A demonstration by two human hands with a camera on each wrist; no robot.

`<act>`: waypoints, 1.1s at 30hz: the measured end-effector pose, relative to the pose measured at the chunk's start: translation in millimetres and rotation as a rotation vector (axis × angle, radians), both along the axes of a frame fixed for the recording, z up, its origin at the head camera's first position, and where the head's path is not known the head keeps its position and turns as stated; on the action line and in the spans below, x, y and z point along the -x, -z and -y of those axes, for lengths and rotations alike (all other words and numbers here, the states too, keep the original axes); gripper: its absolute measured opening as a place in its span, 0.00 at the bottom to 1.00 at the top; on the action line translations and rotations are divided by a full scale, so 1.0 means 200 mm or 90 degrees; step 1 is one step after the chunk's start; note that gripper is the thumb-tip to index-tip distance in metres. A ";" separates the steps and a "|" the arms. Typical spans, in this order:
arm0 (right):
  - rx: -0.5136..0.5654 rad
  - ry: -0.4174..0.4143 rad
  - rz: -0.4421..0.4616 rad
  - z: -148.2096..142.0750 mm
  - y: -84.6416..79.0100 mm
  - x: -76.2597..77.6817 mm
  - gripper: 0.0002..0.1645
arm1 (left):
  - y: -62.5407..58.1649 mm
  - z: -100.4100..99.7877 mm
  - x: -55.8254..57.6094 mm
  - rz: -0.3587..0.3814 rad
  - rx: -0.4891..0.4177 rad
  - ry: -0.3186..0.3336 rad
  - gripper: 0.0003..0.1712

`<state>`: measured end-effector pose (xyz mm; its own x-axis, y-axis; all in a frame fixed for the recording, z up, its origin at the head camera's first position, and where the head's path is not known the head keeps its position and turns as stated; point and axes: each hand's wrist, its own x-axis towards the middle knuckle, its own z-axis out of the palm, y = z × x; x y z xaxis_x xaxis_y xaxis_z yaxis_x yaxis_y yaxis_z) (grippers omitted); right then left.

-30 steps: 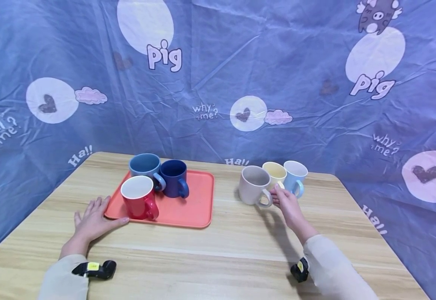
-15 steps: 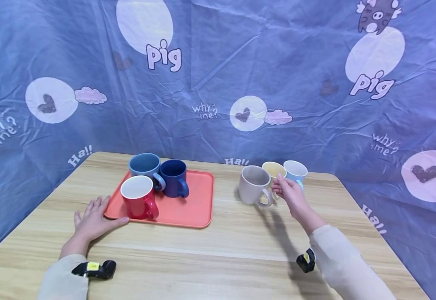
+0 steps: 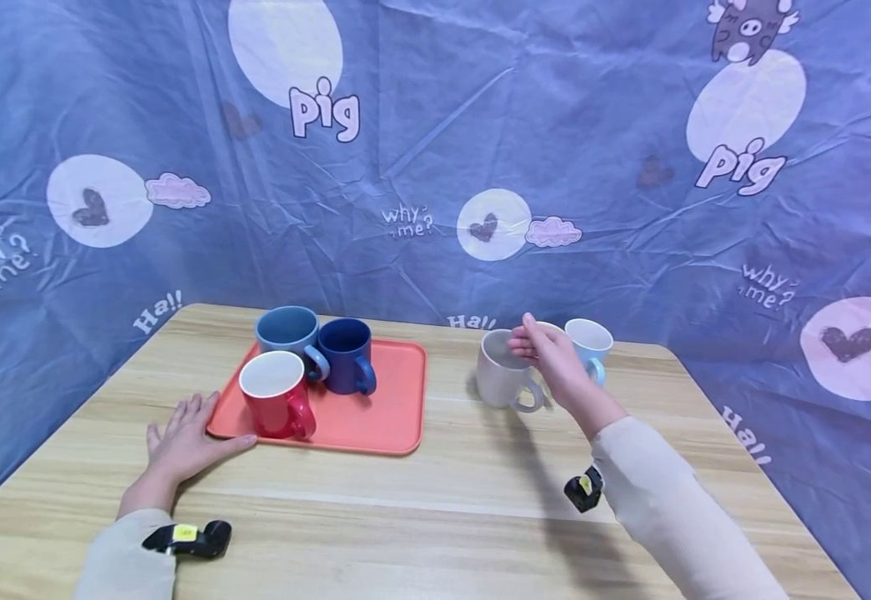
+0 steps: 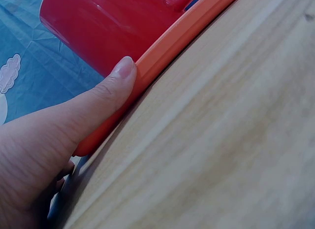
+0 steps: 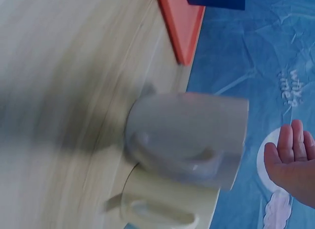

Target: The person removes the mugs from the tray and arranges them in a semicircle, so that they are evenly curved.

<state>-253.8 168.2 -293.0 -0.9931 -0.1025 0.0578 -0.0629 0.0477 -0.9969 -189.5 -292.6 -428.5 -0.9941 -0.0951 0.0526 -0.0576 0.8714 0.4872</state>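
Observation:
In the head view my left hand [image 3: 183,446] lies at the near left corner of a coral-red tray [image 3: 386,417]. Its thumb touches the tray's front rim, and its fingers are spread along the left side. A red mug [image 3: 273,410] with a white inside stands on the tray close to that thumb. My right hand [image 3: 558,360] is raised beside and above the rim of a grey mug [image 3: 497,379], fingers extended and holding nothing. Behind that hand a pale yellow mug [image 5: 160,194] is mostly hidden in the head view; the right wrist view shows it next to the grey one.
Two more mugs, a grey-blue one [image 3: 277,329] and a navy one [image 3: 343,362], stand at the back of the tray. A light blue mug [image 3: 587,340] is right of the yellow one. Patterned blue cloth [image 3: 420,150] hangs behind the wooden table [image 3: 375,533].
My right hand has left the mug handles, risen, and swung left toward the grey mug's rim. My left hand, the tray and the mugs have kept their places.

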 end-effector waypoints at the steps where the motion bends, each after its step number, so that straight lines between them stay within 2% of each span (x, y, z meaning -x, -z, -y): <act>1: -0.007 -0.006 0.004 0.02 0.00 0.00 0.29 | 0.00 0.00 0.00 0.000 0.000 0.000 0.65; 6: -0.026 -0.030 0.000 0.11 0.01 0.03 0.35 | 0.01 0.00 0.00 -0.001 0.000 0.002 0.65; 10: -0.034 -0.028 0.005 0.21 0.03 0.05 0.33 | 0.01 0.00 0.00 0.000 0.003 0.004 0.65; 15: -0.040 -0.057 0.007 0.35 0.04 0.06 0.32 | 0.00 0.00 0.00 0.001 0.002 0.004 0.64; 20: -0.028 -0.082 0.012 0.47 0.05 0.04 0.28 | 0.00 0.00 -0.01 0.002 0.002 0.003 0.64; 27: -0.035 -0.131 0.025 0.60 0.06 0.02 0.31 | 0.00 0.00 0.00 0.000 0.001 0.003 0.64; 33: -0.036 -0.152 0.050 0.70 0.10 -0.01 0.30 | 0.00 -0.01 -0.01 -0.001 -0.001 0.002 0.64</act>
<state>-252.3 27.9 -313.3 -0.9414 -0.3358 -0.0311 -0.0017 0.0969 -0.9953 -187.5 -290.9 -428.3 -0.9942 -0.0927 0.0539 -0.0547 0.8706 0.4889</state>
